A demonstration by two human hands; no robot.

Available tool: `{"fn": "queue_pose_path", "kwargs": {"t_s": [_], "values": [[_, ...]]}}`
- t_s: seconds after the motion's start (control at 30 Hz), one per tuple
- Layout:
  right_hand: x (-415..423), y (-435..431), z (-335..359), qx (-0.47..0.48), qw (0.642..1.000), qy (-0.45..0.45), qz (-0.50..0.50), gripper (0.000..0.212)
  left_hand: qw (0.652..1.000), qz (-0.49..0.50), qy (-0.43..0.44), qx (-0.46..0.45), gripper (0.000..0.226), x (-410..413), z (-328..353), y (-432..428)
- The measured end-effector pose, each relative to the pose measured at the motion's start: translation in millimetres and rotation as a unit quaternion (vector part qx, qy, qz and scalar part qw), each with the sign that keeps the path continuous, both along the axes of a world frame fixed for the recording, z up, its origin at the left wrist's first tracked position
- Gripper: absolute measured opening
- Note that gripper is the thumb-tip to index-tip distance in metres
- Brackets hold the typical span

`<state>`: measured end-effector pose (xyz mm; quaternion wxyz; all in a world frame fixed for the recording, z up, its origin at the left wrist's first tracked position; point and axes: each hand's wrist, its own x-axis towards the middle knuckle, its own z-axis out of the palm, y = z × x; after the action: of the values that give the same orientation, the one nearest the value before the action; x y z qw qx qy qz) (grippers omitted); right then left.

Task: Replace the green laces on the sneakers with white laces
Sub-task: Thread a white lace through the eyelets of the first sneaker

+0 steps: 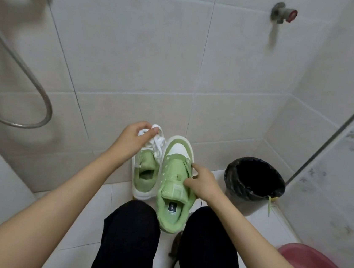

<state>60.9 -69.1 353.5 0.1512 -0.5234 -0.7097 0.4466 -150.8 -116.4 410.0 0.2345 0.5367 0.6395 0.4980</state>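
My left hand point(135, 139) pinches white laces point(157, 141), my right hand point(203, 183) grips a laceless sneaker point(173, 173) — green removed, I judge; threading remains.

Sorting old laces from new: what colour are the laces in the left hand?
White; laces in the left hand, head view.

Both forearms, the left forearm point(66, 187) and the right forearm point(259, 231), are bare along all that shows, from the lower corners of the frame to the left hand point(134, 139) and right hand point(203, 184). At bottom centre, the legs wear plain black trousers point(128, 238) of matte fabric, softly creased.
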Motion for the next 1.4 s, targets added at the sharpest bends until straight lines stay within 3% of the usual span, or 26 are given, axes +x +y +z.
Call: {"fn": "queue_pose_path", "kwargs": {"t_s": [0.2, 0.57, 0.63, 0.67, 0.73, 0.83, 0.93, 1.07, 1.13, 1.2, 1.27, 1.33, 1.4], "values": [[27.0, -66.9, -2.6, 0.045, 0.998, -0.031, 0.024, 0.064, 1.000, -0.002, 0.021, -0.007, 0.020, 32.0, -11.7, -58.5], [45.6, -111.1, -8.7, 0.090, 0.990, -0.077, 0.082, 0.045, 0.999, 0.001, 0.032, 0.003, 0.023, 34.4, -20.9, -99.3], [41.1, -105.0, -3.8, 0.150, 0.978, -0.111, 0.091, 0.040, 0.999, -0.016, 0.047, 0.000, 0.022, 30.1, -15.6, -98.6], [36.8, -100.0, -0.4, 0.195, 0.972, -0.101, 0.086, 0.040, 0.997, -0.029, 0.066, -0.005, 0.022, 27.8, -12.4, -97.5], [23.1, -89.5, 13.0, 0.252, 0.964, 0.013, 0.088, 0.045, 0.993, -0.061, 0.100, -0.015, 0.021, 24.1, -5.7, -93.8], [-6.4, -71.1, 37.4, 0.220, 0.952, 0.169, 0.127, 0.046, 0.988, -0.095, 0.122, -0.021, 0.018, 21.4, 1.8, -86.1], [-31.3, -54.5, 52.2, 0.177, 0.955, 0.188, 0.146, 0.020, 0.988, -0.086, 0.125, -0.017, 0.018, 19.2, 9.4, -75.6], [-33.6, -24.3, 73.4, 0.201, 0.943, 0.264, 0.005, 0.021, 0.994, -0.061, 0.088, -0.009, 0.010, 8.9, 28.4, -57.3], [-24.2, -9.7, 86.1, 0.174, 0.926, 0.326, -0.078, 0.020, 0.994, -0.074, 0.078, -0.031, 0.019, 1.3, 34.6, -50.1], [-12.4, -2.4, 94.2, 0.158, 0.921, 0.346, -0.089, 0.019, 0.991, -0.078, 0.092, -0.056, 0.020, -3.1, 36.5, -45.6], [2.3, -0.8, 98.3, 0.160, 0.920, 0.350, -0.073, 0.018, 0.996, -0.056, 0.038, -0.051, 0.010, -4.1, 36.9, -44.3], [19.0, -0.4, 100.8, 0.163, 0.916, 0.359, -0.079, 0.018, 0.997, -0.038, -0.053, -0.044, 0.017, -4.6, 38.0, -44.3], [34.2, 2.1, 99.4, 0.164, 0.911, 0.363, -0.106, 0.019, 0.995, -0.030, -0.078, -0.061, 0.025, -6.5, 37.8, -45.0]]}}
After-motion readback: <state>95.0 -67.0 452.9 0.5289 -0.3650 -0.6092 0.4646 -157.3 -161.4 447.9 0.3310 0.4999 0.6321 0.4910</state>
